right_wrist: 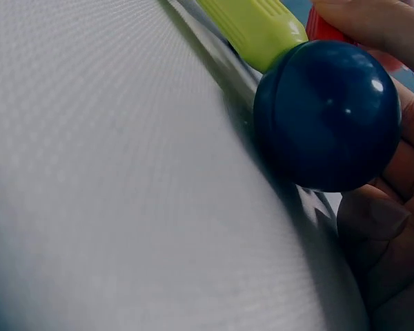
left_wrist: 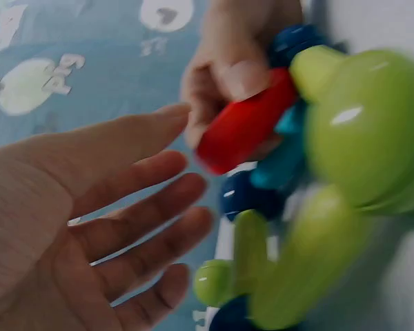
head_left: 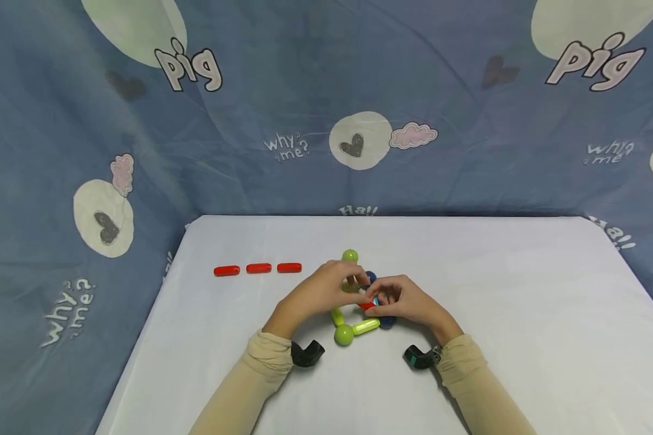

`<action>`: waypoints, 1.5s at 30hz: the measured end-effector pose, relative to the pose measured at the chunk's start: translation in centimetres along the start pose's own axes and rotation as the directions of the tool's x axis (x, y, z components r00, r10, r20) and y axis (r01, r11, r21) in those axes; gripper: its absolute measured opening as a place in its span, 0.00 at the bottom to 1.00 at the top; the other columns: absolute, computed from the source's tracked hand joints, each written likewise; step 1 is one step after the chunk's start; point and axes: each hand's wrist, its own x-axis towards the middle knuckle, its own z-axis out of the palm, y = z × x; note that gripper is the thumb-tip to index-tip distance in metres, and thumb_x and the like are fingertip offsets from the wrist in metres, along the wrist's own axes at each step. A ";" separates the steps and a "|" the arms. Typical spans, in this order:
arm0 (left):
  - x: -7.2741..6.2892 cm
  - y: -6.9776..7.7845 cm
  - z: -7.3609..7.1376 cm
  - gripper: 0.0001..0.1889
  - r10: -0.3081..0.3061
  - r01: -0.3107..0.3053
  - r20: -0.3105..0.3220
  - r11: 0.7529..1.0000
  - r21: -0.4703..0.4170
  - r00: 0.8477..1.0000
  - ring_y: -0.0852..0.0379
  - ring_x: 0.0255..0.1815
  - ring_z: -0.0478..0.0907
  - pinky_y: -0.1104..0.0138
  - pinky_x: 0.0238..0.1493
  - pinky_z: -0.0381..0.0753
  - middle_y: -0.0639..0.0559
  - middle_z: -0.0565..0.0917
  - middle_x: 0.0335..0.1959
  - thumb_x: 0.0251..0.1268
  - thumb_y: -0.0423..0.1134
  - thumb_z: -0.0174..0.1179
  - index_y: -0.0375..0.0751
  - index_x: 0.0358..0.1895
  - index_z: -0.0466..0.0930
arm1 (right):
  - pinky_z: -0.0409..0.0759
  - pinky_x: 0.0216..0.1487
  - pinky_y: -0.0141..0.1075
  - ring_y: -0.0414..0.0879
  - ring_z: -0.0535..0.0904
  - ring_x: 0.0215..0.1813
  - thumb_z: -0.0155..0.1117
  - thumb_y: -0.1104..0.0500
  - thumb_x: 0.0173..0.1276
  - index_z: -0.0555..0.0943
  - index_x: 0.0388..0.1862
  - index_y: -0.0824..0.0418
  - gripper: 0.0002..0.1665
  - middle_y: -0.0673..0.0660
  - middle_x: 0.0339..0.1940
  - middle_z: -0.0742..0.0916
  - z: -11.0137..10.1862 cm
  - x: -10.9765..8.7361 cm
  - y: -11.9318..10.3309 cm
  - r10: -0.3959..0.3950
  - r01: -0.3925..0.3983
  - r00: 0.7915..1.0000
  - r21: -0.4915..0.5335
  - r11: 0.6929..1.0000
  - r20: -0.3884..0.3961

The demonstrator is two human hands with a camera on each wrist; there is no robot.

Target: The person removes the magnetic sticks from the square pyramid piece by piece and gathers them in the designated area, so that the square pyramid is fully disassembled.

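My right hand (head_left: 408, 300) pinches a red rod (left_wrist: 248, 124) between thumb and fingers. It is over a joined frame of coloured toy rods and balls on the table. Facing it from the left is my left hand (head_left: 322, 291), its fingers spread and loosely bent with nothing held; its thumb tip comes close to the red rod's end. The frame has a green ball (head_left: 344, 335) at the near corner, a yellow-green rod (head_left: 366, 326) beside it, a dark blue ball (right_wrist: 331, 114) and a light blue rod (left_wrist: 283, 162). Both hands hide its middle in the head view.
Three loose red rods (head_left: 259, 267) lie in a row on the white table (head_left: 522, 290), left of the frame. A green ball (head_left: 350, 255) stands at the frame's far end. Behind the table hangs a blue printed cloth (head_left: 283, 72).
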 end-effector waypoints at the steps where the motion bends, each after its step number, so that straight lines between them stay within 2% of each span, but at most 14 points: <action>1: -0.2 0.1 0.2 0.13 -0.001 0.001 0.028 1.000 -0.001 1.000 0.57 0.46 0.83 0.63 0.49 0.83 0.54 0.88 0.45 0.64 0.42 0.73 0.45 0.49 0.86 | 0.66 0.24 0.29 0.40 0.66 0.20 0.76 0.64 0.63 0.87 0.44 0.59 0.11 0.52 0.22 0.76 0.0 0.0 0.0 0.002 -0.002 1.000 -0.001 1.000 -0.006; 3: -0.7 0.2 0.6 0.14 -0.003 0.003 0.050 1.000 0.008 0.999 0.57 0.45 0.83 0.64 0.49 0.83 0.55 0.88 0.44 0.64 0.42 0.74 0.46 0.51 0.85 | 0.67 0.25 0.29 0.39 0.66 0.21 0.77 0.63 0.63 0.87 0.44 0.58 0.11 0.51 0.22 0.75 0.1 -0.1 -0.1 0.013 -0.014 1.000 -0.003 1.000 -0.019; 9: -1.5 -0.2 1.6 0.12 -0.009 0.008 0.024 1.000 0.015 1.000 0.58 0.42 0.83 0.68 0.44 0.83 0.57 0.87 0.41 0.62 0.39 0.74 0.47 0.48 0.85 | 0.67 0.25 0.28 0.37 0.67 0.24 0.78 0.62 0.62 0.87 0.46 0.57 0.13 0.50 0.22 0.76 0.5 -0.5 -0.3 0.035 -0.035 0.998 -0.007 0.999 -0.048; 14: -1.9 -0.3 1.9 0.09 -0.004 0.003 0.011 0.999 0.038 1.000 0.61 0.39 0.80 0.71 0.42 0.79 0.59 0.86 0.37 0.63 0.42 0.74 0.49 0.44 0.85 | 0.70 0.24 0.27 0.36 0.69 0.23 0.78 0.63 0.62 0.86 0.49 0.60 0.16 0.55 0.26 0.80 0.6 -1.3 -0.2 0.011 -0.011 0.999 -0.012 1.000 -0.047; 18: -2.0 -0.3 2.1 0.09 -0.011 0.010 0.015 0.999 0.053 1.000 0.62 0.37 0.78 0.72 0.41 0.77 0.61 0.84 0.34 0.63 0.43 0.74 0.50 0.42 0.85 | 0.72 0.25 0.27 0.35 0.70 0.24 0.79 0.64 0.60 0.85 0.48 0.59 0.17 0.60 0.33 0.84 0.2 -2.5 0.1 -0.007 0.005 0.999 -0.058 0.998 -0.039; 22: -2.2 -0.2 2.2 0.09 -0.011 0.008 0.040 0.998 0.066 0.999 0.61 0.37 0.79 0.71 0.43 0.76 0.63 0.82 0.33 0.65 0.43 0.72 0.50 0.46 0.87 | 0.72 0.27 0.28 0.38 0.71 0.26 0.82 0.60 0.58 0.86 0.45 0.54 0.17 0.56 0.36 0.85 0.0 -3.3 0.0 -0.017 0.014 1.000 -0.123 0.992 -0.024; 31: -2.3 0.3 2.7 0.11 0.032 -0.038 0.047 0.989 0.140 0.998 0.65 0.41 0.78 0.69 0.51 0.78 0.63 0.88 0.41 0.64 0.46 0.73 0.51 0.47 0.90 | 0.72 0.26 0.29 0.35 0.70 0.24 0.82 0.56 0.58 0.87 0.42 0.47 0.14 0.48 0.37 0.87 0.2 -3.0 -0.2 -0.008 0.008 1.000 -0.171 0.985 0.004; 45: -2.4 0.4 2.4 0.11 0.036 -0.041 0.035 0.985 0.169 0.999 0.66 0.37 0.77 0.70 0.46 0.78 0.63 0.88 0.37 0.63 0.47 0.74 0.50 0.45 0.90 | 0.72 0.28 0.28 0.38 0.71 0.25 0.81 0.55 0.60 0.87 0.42 0.49 0.13 0.51 0.37 0.86 0.2 -2.9 -0.1 0.023 -0.021 1.000 -0.173 0.985 0.007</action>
